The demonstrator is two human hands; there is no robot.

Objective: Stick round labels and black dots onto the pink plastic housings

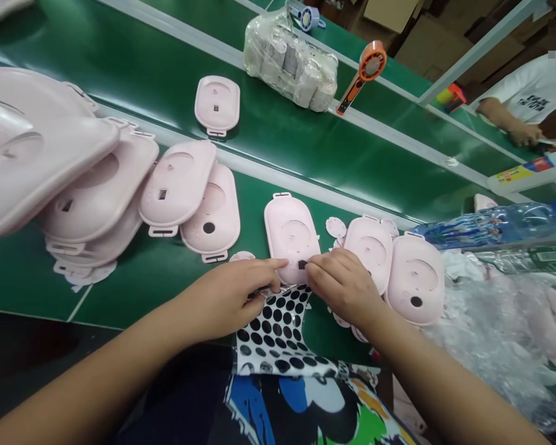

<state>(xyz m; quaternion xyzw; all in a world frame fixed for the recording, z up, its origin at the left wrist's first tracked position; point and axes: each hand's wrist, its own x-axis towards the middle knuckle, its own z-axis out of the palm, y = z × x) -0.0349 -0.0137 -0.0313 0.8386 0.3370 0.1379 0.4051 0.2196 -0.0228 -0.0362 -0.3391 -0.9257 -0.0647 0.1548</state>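
Note:
A pale pink plastic shell (pixel 293 213) with a shallow round recess lies between my hands on the green work surface. My left hand (pixel 241 293) rests its index finger on the shell's lower left. Its other fingers are curled at the top edge of a white sheet of round black stickers (pixel 273 327), which hangs down towards my lap. My right hand (pixel 345 284) has its fingertips pinched together at a black sticker (pixel 303 265) on the shell's lower right. The fingers hide part of that sticker.
Stacked pink shells (pixel 97 198) stand left; two more (pixel 416 278) lie right, one with a black dot. A single shell (pixel 217 102) sits farther back. Beyond are a bagged bundle (pixel 290 62) and an orange handheld fan (pixel 364 74). A plastic bottle (pixel 491 225) lies right. Another person (pixel 528 93) is across.

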